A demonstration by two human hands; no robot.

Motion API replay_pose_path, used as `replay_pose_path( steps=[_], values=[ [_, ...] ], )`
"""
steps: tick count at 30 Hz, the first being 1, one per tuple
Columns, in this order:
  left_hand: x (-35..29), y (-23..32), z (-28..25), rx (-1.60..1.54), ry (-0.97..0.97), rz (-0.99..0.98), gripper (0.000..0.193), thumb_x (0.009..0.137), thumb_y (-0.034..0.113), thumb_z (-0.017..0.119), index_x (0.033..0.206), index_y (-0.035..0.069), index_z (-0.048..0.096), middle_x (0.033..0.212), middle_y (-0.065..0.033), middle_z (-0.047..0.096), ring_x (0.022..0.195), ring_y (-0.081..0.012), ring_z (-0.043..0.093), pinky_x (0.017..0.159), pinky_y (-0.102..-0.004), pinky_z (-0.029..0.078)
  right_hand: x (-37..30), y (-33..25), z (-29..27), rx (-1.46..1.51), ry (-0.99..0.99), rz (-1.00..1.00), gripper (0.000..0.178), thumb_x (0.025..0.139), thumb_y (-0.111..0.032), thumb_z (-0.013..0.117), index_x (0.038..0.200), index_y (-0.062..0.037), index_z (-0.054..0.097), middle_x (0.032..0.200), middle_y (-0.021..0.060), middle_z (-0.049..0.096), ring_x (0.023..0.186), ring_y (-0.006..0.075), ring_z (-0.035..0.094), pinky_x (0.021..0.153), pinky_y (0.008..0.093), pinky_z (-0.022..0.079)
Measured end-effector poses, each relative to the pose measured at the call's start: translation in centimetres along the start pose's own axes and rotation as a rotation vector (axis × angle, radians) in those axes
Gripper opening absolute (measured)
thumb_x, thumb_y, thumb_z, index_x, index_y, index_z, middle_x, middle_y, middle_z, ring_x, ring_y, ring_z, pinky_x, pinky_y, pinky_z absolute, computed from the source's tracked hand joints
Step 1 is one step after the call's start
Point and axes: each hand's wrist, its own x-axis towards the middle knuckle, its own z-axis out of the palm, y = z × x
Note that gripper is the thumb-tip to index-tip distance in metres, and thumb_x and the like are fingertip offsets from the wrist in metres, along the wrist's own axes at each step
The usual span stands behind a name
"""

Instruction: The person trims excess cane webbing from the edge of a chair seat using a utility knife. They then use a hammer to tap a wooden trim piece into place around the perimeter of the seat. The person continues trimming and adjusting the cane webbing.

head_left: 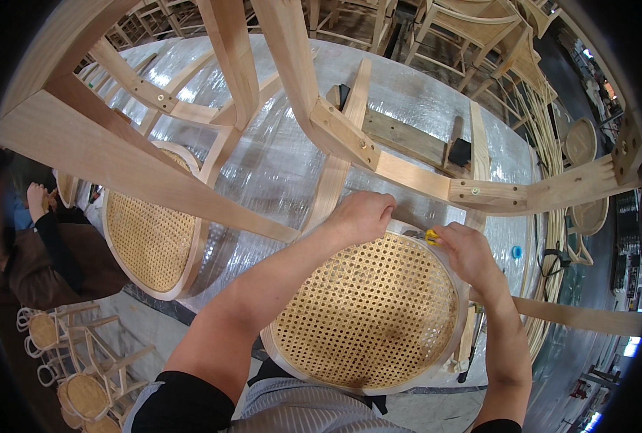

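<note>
A round seat (364, 314) with woven cane and a pale wooden rim lies at the lower centre of the frame, in front of the person. The left hand (365, 216) is at the seat's top edge, its fingers curled inward; whether they grasp anything cannot be told. The right hand (467, 249), near the seat's upper right edge, is closed on a small yellow piece (431, 237), pinched at the fingertips. A curved wooden rail (415, 175) with drilled holes crosses above both hands. A blue ring (517, 252) lies right of the right hand, on a table (263, 177) covered in clear film. A second cane seat (151, 242) stands left of centre. Another person (61, 263) is at the far left. Long thin strips (534, 144) are bundled at the right.
</note>
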Motion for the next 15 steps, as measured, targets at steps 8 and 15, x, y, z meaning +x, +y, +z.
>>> replay_pose_path(
  steps=[8, 15],
  values=[
    [0.05, 0.04, -0.04, 0.008, -0.013, -0.006, 0.032, 0.103, 0.02, 0.054, 0.119, 0.004, 0.077, 0.112, -0.0201, 0.078, 0.107, -0.0412, 0.073, 0.098, -0.0515, 0.057, 0.04, -0.34, 0.06, -0.053, -0.009, -0.009, 0.025, 0.098, -0.007, 0.07, 0.122, -0.0063, 0.073, 0.091, 0.0166, 0.068, 0.083, 0.0416, 0.068, 0.073, 0.0494, 0.055],
    [-0.31, -0.34, -0.4, -0.014, -0.002, 0.011, 0.032, 0.101, 0.024, 0.058, 0.116, 0.004, 0.078, 0.109, -0.0194, 0.079, 0.106, -0.0406, 0.074, 0.096, -0.0515, 0.058, 0.69, -0.52, 0.28, -0.077, -0.04, 0.026, 0.022, 0.098, -0.012, 0.071, 0.119, -0.0063, 0.074, 0.097, 0.0165, 0.073, 0.088, 0.0414, 0.072, 0.078, 0.0475, 0.059]
  ],
)
